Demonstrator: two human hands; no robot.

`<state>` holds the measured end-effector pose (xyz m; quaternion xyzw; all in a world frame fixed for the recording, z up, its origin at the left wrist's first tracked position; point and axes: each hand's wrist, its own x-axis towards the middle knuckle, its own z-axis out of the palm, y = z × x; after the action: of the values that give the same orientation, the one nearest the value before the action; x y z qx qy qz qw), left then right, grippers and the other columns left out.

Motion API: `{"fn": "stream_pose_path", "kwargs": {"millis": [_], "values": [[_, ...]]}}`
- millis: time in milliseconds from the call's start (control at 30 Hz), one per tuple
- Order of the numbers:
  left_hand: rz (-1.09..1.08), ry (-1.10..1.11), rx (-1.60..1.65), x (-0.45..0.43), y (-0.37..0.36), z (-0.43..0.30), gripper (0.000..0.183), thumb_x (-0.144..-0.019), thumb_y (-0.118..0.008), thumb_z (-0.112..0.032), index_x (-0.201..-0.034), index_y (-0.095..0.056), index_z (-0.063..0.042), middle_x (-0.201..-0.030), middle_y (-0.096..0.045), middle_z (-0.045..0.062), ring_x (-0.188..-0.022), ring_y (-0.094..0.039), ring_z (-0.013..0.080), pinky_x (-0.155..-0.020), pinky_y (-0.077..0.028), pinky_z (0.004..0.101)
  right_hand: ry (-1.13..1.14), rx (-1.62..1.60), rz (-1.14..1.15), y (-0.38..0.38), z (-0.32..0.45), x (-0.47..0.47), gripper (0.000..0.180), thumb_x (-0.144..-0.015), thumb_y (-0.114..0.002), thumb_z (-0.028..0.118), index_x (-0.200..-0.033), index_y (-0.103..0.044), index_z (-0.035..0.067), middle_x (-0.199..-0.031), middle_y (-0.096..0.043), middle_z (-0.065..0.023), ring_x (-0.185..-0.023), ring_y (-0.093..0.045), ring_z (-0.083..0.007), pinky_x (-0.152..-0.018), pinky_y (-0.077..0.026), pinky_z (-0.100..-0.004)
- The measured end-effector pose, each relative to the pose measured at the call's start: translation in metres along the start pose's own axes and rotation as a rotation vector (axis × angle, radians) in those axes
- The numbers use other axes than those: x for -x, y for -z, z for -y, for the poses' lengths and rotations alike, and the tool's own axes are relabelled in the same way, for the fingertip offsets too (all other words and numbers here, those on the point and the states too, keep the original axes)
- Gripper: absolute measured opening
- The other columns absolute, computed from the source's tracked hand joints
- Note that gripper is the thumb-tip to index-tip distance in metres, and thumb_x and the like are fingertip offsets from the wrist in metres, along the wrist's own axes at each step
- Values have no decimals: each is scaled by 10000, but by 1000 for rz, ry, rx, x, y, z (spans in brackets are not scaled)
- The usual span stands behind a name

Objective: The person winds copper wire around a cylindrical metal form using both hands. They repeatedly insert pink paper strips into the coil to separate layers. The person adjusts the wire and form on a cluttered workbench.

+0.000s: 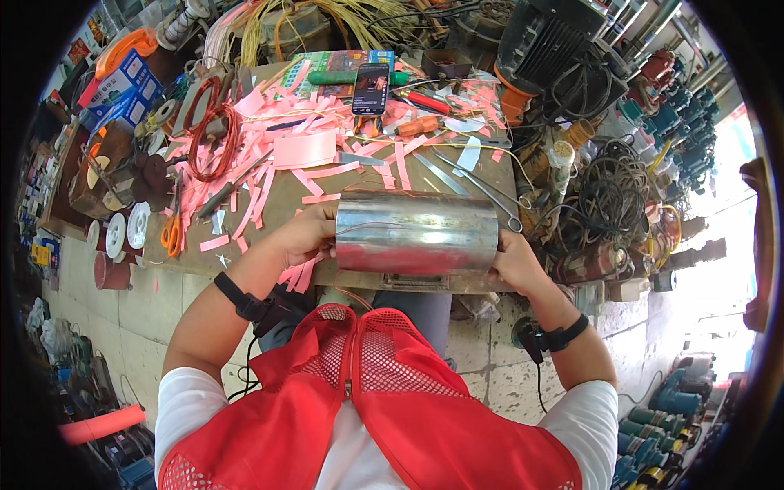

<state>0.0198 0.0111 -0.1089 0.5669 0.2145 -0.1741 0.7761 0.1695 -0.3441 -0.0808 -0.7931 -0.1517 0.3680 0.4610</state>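
A shiny metal cylinder (422, 236) lies sideways across the near edge of the workbench, in front of me. My left hand (313, 236) grips its left end, and my right hand (516, 260) grips its right end; the fingertips of both are partly hidden at the ends. Thin reddish wires show at the cylinder's left side and above it. Just beyond it are a pink insulation paper sheet (304, 150), a flat metal strip (442, 174) and long metal forceps (484, 187). Many cut pink paper strips (266, 196) are scattered over the bench's left half.
Orange-handled scissors (173, 233) and a coil of red wire (211, 144) lie left. A phone (371, 89) stands at the back, near an orange-handled screwdriver (418, 126). A large motor (545, 43) and coiled cables (615, 177) crowd the right. White spools (115, 236) sit at the left edge.
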Motion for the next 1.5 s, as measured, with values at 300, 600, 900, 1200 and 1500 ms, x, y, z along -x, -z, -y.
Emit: {"fn": "stream_pose_path", "kwargs": {"millis": [300,600,900,1200,1500], "values": [[191,30,151,-10,14,2,329,-965,-644,-73,-1293,-611,-81,-835,-640,-12,-543,-484,61,-451,-335,227,-63,-895,195,-4,-43,-17,268,-1070,-547,216,-1260,-608,36,-935,-707,-57,-514,-477,-74,-453,-375,-224],[167,58,353,-2,17,28,263,-960,-565,-1,-1215,-631,-14,-884,-724,69,-594,-656,161,-612,-547,281,158,-1193,349,-19,-72,-7,382,-1021,-650,226,-1351,-556,58,-1081,-725,-86,-545,-478,-115,-500,-397,-237],[195,-43,482,-15,16,55,283,-935,-519,84,-1200,-615,53,-905,-733,111,-647,-720,194,-607,-593,297,203,-1179,411,-20,-89,-9,396,-998,-683,189,-1358,-558,81,-1166,-727,-117,-578,-560,-146,-540,-448,-273],[86,-14,288,5,-1,32,362,-908,-492,147,-1224,-628,34,-937,-748,116,-491,-577,100,-467,-489,220,119,-1088,254,-24,-74,-3,202,-1023,-628,105,-1222,-657,116,-1039,-756,-69,-446,-452,-80,-451,-376,-224],[-47,36,330,-1,-11,23,348,-944,-493,118,-1223,-660,-7,-1002,-759,104,-509,-532,57,-473,-442,202,-116,-995,270,-9,-43,-3,253,-1012,-563,-6,-1227,-651,94,-971,-739,-68,-495,-484,-80,-474,-406,-232]]}}
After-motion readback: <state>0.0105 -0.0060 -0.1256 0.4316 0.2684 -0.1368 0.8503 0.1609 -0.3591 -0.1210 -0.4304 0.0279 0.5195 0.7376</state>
